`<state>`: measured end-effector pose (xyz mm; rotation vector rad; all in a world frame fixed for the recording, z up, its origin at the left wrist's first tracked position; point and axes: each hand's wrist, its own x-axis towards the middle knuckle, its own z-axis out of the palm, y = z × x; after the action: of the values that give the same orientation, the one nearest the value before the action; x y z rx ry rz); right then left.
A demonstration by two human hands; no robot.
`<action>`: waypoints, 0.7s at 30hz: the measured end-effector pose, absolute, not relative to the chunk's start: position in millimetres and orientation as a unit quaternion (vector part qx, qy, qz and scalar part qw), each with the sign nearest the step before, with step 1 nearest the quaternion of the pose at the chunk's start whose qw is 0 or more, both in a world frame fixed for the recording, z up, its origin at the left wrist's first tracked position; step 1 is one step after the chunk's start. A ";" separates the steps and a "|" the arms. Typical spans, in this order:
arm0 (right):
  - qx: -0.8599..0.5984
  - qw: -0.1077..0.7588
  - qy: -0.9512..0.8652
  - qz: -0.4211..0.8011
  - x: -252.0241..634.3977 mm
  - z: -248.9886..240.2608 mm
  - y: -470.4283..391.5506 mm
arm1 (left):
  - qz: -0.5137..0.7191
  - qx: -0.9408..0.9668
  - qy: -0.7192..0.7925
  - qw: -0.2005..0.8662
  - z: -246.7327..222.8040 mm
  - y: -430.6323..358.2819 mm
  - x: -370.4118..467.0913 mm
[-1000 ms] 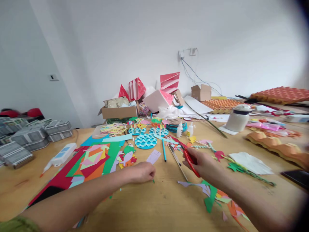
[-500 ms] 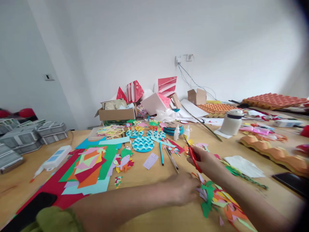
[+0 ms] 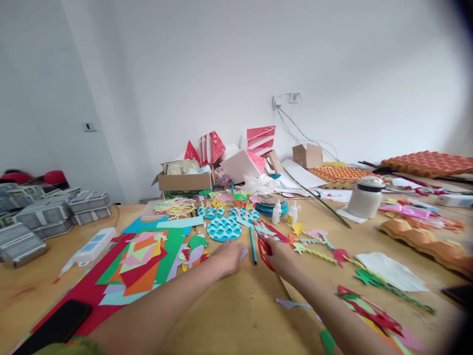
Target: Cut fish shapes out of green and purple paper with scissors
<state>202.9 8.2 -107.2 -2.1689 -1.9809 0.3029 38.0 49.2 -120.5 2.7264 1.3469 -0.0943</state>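
Observation:
Near the middle of the table my left hand [image 3: 229, 257] has its fingers closed on a small lilac paper [image 3: 244, 253], whose edge shows past the fingertips. My right hand [image 3: 279, 256] grips red-handled scissors [image 3: 264, 251], the blades pointing away toward the paper strips. Between my hands lies a blue pen [image 3: 253, 245]. Beyond them is a turquoise wavy disc [image 3: 223, 229]. Colourful paper fish [image 3: 196, 250] lie left of my left hand. Under my right forearm a thin brush [image 3: 286, 289] is partly hidden.
Stacked coloured papers [image 3: 144, 261] and a black phone [image 3: 61, 323] are at the left. White glue bottles [image 3: 277, 212] stand behind the scissors. Right are a lidded white jar [image 3: 365, 198], braided cords [image 3: 406, 291] and paper scraps [image 3: 373, 313]. A cardboard box [image 3: 185, 182] is behind.
My left hand has moved from the scraps at the right to the lilac paper. My right hand has brought the scissors left and nearer the pen. The view has shifted slightly.

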 end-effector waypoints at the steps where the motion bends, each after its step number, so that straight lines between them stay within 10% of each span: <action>1: -0.734 0.090 -0.665 0.104 199.0 -109.9 11.3 | -0.031 0.896 0.441 0.046 -121.5 50.4 39.2; 21: -0.727 0.289 -0.551 0.290 195.7 -115.8 18.7 | 0.113 0.859 0.496 0.048 -124.4 57.0 25.7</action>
<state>195.7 18.7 -115.8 -1.9411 -1.4697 0.7731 25.7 57.0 -124.4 2.6198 1.5135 0.3431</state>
